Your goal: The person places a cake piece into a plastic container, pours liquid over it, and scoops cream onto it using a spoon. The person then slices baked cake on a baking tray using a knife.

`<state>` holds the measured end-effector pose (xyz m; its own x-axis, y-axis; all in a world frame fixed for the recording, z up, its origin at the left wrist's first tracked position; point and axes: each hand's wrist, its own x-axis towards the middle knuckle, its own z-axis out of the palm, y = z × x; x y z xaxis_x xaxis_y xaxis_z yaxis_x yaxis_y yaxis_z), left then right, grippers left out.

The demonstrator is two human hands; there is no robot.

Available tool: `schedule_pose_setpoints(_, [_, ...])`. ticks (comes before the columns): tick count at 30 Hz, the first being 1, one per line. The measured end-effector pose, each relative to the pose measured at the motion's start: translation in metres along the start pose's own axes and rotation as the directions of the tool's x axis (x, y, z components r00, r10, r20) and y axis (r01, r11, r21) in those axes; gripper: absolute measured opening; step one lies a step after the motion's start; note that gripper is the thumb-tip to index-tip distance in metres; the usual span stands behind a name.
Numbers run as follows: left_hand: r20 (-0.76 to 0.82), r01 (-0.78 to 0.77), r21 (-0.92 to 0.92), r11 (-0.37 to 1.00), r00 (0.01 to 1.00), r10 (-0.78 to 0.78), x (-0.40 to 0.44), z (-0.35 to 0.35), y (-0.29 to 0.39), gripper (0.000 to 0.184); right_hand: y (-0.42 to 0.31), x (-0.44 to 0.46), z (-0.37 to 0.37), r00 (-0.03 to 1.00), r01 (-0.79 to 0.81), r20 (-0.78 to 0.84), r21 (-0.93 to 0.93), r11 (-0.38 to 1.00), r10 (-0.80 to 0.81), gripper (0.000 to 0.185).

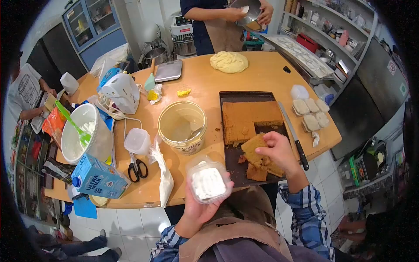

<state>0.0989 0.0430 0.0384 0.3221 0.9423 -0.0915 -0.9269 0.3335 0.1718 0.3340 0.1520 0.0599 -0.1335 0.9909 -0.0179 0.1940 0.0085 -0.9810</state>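
Observation:
My left hand (197, 212) is closed around a small clear plastic container (208, 182) with white cream in it, near the table's front edge. My right hand (283, 153) pinches a flat piece of brown cake (253, 149) between thumb and fingers, above the dark baking tray (231, 155). A large cake slab (248, 114) with a cut-out corner fills the tray's far part. Smaller cake pieces (256, 172) and crumbs lie at its near end. A long knife (293, 135) rests along the tray's right side. Left of the tray stands an open tub (182, 126), its walls smeared.
A piping bag (162, 174), scissors (138, 169), an empty-looking clear container (137, 140), a milk carton (101, 177) and a white bowl (87, 131) crowd the left. Filled containers (310, 113) sit right. Dough (229, 62) lies at the back, near another person holding a metal bowl (251, 15).

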Motion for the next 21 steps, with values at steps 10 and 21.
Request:
schedule_pose_setpoints(10, [-0.044, 0.047, 0.336, 0.941, 0.998, -0.034, 0.029, 0.006, -0.034, 0.082, -0.022, -0.019, -0.022, 0.993, -0.058, -0.053, 0.576, 0.815, 0.108, 0.034])
schedule_pose_setpoints(21, [0.070, -0.083, 0.340, 0.937, 0.996, 0.063, 0.051, 0.005, -0.046, 0.083, -0.052, -0.050, 0.009, 0.995, 0.036, -0.096, 0.604, 0.797, 0.028, 0.038])
